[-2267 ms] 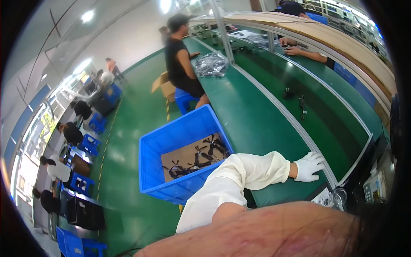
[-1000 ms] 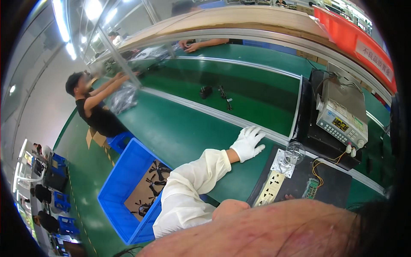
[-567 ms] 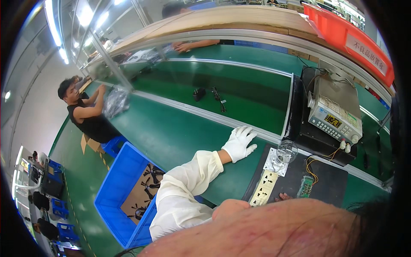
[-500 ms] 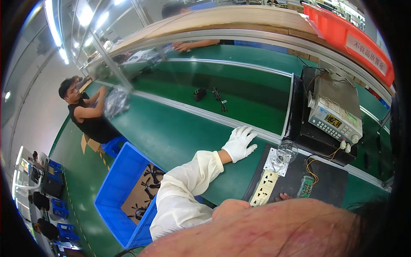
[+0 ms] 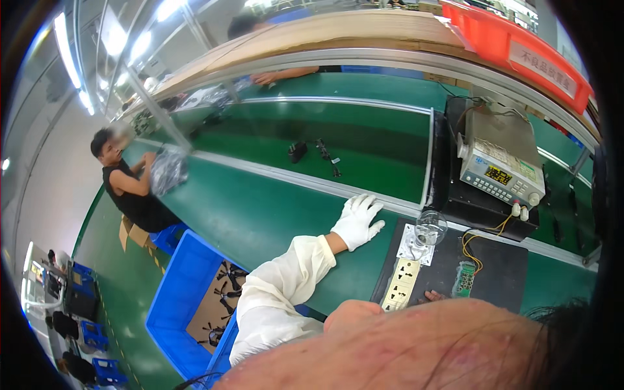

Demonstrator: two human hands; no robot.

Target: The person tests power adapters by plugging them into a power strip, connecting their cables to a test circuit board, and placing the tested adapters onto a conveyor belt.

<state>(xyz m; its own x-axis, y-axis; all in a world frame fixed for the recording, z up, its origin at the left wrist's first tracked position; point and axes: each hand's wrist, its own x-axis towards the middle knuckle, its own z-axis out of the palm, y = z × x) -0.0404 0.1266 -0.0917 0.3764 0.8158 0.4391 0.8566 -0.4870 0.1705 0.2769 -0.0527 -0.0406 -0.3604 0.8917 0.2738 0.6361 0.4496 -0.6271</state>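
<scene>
My left hand (image 5: 357,221) wears a white glove and a cream sleeve. It rests on the green bench (image 5: 273,201) by the metal rail, fingers spread, holding nothing. Just right of it, a clear glass bulb (image 5: 430,227) stands on a silvery square plate (image 5: 415,246). Below that plate lies a cream socket strip (image 5: 401,285). Only bare fingertips of my right hand (image 5: 431,296) show, on the black mat (image 5: 500,273) between the strip and a small green circuit board (image 5: 464,279). The rest of that hand is hidden, so its grip cannot be made out.
A meter box (image 5: 504,169) with a lit display sits on a black case, yellow wires running down. A black adapter (image 5: 297,152) and a cable (image 5: 328,158) lie on the belt. A blue bin (image 5: 185,279) holds cables. A co-worker (image 5: 130,182) handles plastic bags. A red bin (image 5: 520,52) sits above.
The view has shifted slightly, so the bench things appear a little further left. My left hand stays spread at the same spot. The co-worker's head has turned.
</scene>
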